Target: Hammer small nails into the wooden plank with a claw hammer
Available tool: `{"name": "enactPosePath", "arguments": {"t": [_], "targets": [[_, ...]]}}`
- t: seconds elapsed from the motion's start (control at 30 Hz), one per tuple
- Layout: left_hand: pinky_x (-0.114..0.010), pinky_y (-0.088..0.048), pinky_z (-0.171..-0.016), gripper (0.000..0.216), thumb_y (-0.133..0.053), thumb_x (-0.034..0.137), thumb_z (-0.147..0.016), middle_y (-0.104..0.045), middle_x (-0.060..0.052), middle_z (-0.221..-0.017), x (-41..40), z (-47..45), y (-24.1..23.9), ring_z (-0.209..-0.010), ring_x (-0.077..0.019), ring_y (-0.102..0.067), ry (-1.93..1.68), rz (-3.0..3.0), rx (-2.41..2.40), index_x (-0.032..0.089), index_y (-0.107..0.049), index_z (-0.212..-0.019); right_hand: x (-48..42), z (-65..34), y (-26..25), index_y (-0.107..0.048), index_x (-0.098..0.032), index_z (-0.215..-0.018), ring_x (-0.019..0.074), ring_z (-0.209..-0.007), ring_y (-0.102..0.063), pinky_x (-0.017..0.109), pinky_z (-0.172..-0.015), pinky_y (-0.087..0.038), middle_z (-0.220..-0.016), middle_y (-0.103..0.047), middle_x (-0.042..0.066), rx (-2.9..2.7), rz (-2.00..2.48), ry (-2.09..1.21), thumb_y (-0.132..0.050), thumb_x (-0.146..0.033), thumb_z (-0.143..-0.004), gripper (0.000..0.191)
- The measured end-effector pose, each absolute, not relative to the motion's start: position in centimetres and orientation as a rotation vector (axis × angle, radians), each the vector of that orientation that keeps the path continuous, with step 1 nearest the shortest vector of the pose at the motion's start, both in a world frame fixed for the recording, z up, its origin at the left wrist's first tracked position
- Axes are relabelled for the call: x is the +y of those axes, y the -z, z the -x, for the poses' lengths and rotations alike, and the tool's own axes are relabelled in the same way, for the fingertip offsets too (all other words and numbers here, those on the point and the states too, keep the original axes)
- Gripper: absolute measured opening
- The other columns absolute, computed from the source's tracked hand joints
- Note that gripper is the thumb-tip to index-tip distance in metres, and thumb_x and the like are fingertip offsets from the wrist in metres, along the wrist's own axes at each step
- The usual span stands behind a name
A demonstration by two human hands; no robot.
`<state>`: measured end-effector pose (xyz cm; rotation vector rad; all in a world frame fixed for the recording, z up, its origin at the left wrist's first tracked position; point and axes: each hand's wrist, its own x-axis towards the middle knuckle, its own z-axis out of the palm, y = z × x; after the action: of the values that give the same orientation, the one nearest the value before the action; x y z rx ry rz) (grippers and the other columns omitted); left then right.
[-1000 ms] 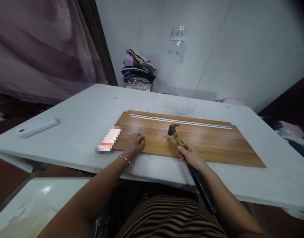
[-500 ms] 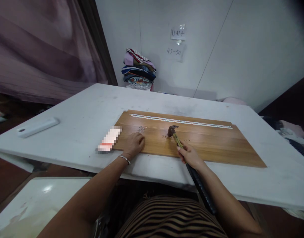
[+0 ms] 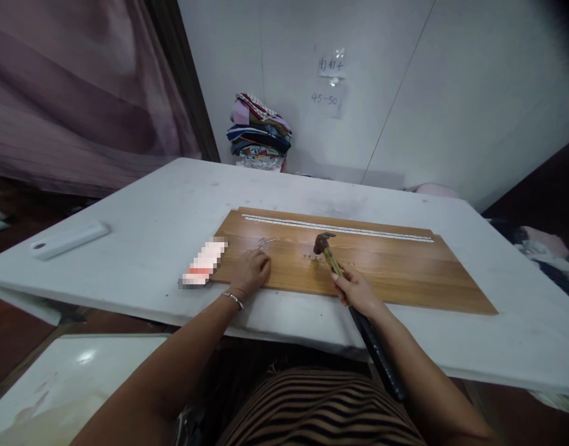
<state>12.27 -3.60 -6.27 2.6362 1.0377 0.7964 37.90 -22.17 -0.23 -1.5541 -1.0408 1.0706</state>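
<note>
A long wooden board (image 3: 405,266) lies on the white table (image 3: 140,241). My right hand (image 3: 356,290) grips the handle of a hammer (image 3: 324,246), high up near the head; the head rests on the board among a few small dark nail heads. My left hand (image 3: 251,271) lies on the board's near left part with the fingers curled under; what is in them, if anything, is hidden. A small heap of loose nails (image 3: 265,243) lies just beyond that hand. A pale strip (image 3: 340,227) runs along the board's far edge.
A blurred pink and white object (image 3: 203,263) lies left of the board. A white bar-shaped thing (image 3: 70,240) sits near the table's left edge. Folded cloths (image 3: 260,131) are stacked against the wall, beside a curtain. A white surface (image 3: 56,384) stands low at left.
</note>
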Motion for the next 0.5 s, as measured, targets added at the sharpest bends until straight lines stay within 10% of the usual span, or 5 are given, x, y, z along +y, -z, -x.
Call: {"name": "enactPosePath", "arguments": {"t": [0.5], "targets": [[-0.036, -0.049, -0.085, 0.017, -0.053, 0.02, -0.092, -0.068, -0.007, -0.096, -3.75, -12.34, 6.22, -0.091, -0.0219, -0.061, -0.781, -2.619, 1.051, 0.02, -0.069, -0.088, -22.13, -37.89, 0.89, -0.052, -0.014, -0.141, 0.0103, -0.039, -0.039, 0.022, -0.036, -0.037, -0.052, -0.045, -0.01, -1.006, 1.566, -1.108, -0.063, -0.045, -0.083, 0.067]]}}
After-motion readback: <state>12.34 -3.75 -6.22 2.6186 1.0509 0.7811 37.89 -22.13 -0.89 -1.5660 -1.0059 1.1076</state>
